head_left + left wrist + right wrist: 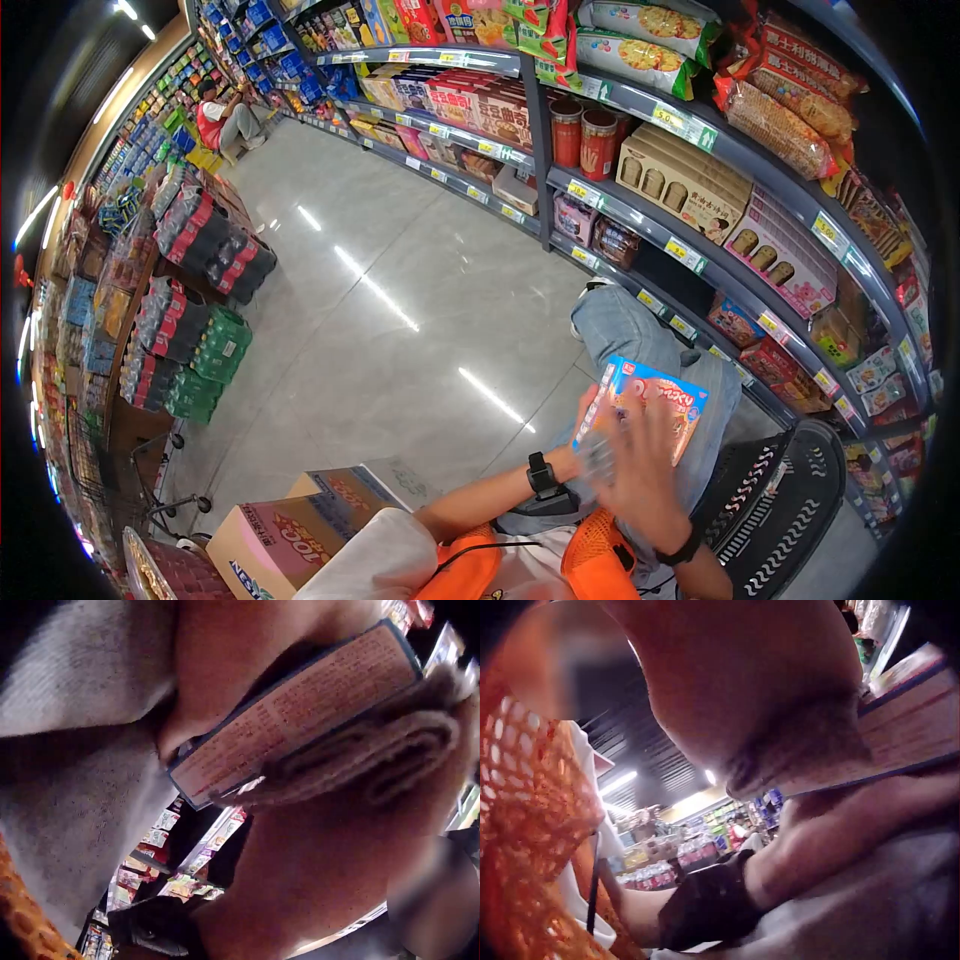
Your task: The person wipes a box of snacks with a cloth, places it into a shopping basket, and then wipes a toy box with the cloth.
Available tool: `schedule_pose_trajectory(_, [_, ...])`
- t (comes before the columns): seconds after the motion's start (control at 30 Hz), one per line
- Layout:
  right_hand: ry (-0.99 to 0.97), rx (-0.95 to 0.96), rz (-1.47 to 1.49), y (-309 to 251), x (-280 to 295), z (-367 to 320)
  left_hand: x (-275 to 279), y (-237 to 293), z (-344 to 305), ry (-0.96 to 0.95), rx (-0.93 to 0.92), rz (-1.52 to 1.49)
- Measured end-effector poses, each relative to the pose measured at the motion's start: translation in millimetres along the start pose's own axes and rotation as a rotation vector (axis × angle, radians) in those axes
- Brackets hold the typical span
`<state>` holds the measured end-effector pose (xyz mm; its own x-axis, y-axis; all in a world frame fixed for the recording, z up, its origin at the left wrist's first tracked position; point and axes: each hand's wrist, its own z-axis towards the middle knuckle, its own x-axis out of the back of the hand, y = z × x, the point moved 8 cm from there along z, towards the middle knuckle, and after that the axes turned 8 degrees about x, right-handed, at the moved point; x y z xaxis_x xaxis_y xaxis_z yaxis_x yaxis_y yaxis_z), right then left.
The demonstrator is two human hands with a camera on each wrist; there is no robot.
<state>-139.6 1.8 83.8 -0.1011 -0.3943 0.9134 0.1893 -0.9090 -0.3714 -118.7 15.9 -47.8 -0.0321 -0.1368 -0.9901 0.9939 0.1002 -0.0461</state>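
Note:
A blue and orange snack box point(660, 395) with large printed characters is held tilted above the lap. My left hand point(582, 425) grips its left side, partly covered by the other hand. My right hand point(645, 455), blurred, lies across the front of the box with its fingers spread and pointing up. In the left wrist view, a narrow side of the snack box point(300, 712) full of small print runs between both hands. The right wrist view catches that narrow side of the box point(915, 724) above the left hand.
Snack shelves point(690, 250) curve along the right, over a black plastic basket point(780, 500). Bent knees in jeans point(625, 325) lie beneath the box. Cardboard cartons point(285, 530) and bottle packs point(190, 340) stand at left. Another person point(225, 125) sits far down the aisle.

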Motion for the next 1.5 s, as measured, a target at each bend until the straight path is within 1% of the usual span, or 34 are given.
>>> schedule_pose_trajectory(0.07, [-0.114,0.185,0.027,-32.3,-11.4,6.4,-1.1,0.4,0.5,0.013,-0.006,0.006])
schedule_pose_trajectory(0.17, [-0.072,0.212,0.081,-35.3,-10.5,20.0,-2.6,0.2,3.7,0.021,0.0,0.004])
schedule_pose_trajectory(0.27, [-0.06,0.166,0.163,-12.9,0.5,30.6,-5.7,0.6,4.6,0.013,0.003,-0.015])
schedule_pose_trajectory(0.43, [0.072,-0.005,0.055,52.5,17.6,20.9,-13.5,1.2,10.8,-0.02,0.005,-0.088])
schedule_pose_trajectory(0.53, [0.129,-0.067,0.022,68.1,23.4,11.1,-13.6,2.0,11.4,0.013,0.004,-0.058])
schedule_pose_trajectory(0.6, [0.145,-0.106,-0.035,63.4,21.7,0.9,-4.5,2.4,9.1,0.048,-0.004,-0.049])
schedule_pose_trajectory(0.63, [0.123,-0.104,-0.043,55.3,16.2,-2.1,0.9,2.9,7.7,0.077,-0.01,-0.045])
schedule_pose_trajectory(0.7, [0.079,-0.125,-0.065,29.1,2.8,-6.1,10.9,3.3,2.1,0.186,-0.009,-0.04])
schedule_pose_trajectory(0.77, [-0.004,-0.032,0.025,-4.8,-7.6,2.1,9.2,4.0,-0.5,0.226,-0.012,0.003])
schedule_pose_trajectory(0.83, [-0.013,0.136,0.093,-26.4,-3.8,18.1,5.6,5.4,-0.5,0.233,-0.017,0.021])
schedule_pose_trajectory(0.87, [0.029,0.119,0.124,-23.8,-1.6,24.5,3.3,6.0,0.3,0.232,-0.023,0.015])
schedule_pose_trajectory(0.93, [0.116,0.093,0.182,-6.2,-0.8,32.3,-0.1,6.8,3.2,0.236,-0.026,0.0])
schedule_pose_trajectory(1.03, [0.2,-0.032,0.019,40.6,3.8,35.0,-2.6,3.3,7.9,0.221,-0.004,-0.032])
schedule_pose_trajectory(1.13, [0.298,-0.137,-0.039,86.3,20.8,15.4,-8.6,-2.4,11.1,0.191,0.05,-0.062])
schedule_pose_trajectory(1.2, [0.272,-0.154,0.097,106.0,21.8,-2.2,-16.1,-3.2,12.6,0.148,0.062,-0.064])
schedule_pose_trajectory(1.23, [0.268,-0.159,0.159,110.0,21.6,-6.4,-16.9,-4.2,11.5,0.231,0.088,0.006])
schedule_pose_trajectory(1.33, [0.261,-0.17,0.045,91.3,22.2,-23.3,-8.8,0.4,6.8,0.201,0.028,-0.095])
schedule_pose_trajectory(1.37, [0.219,-0.192,0.032,80.6,20.8,-26.8,-6.5,3.2,5.6,0.279,-0.017,-0.082])
schedule_pose_trajectory(1.43, [0.134,-0.243,0.005,52.1,15.8,-27.8,-8.9,3.8,2.0,0.344,-0.04,0.075])
schedule_pose_trajectory(1.5, [0.123,-0.22,0.024,27.8,8.5,-26.4,-5.3,8.6,1.5,0.432,-0.103,0.257])
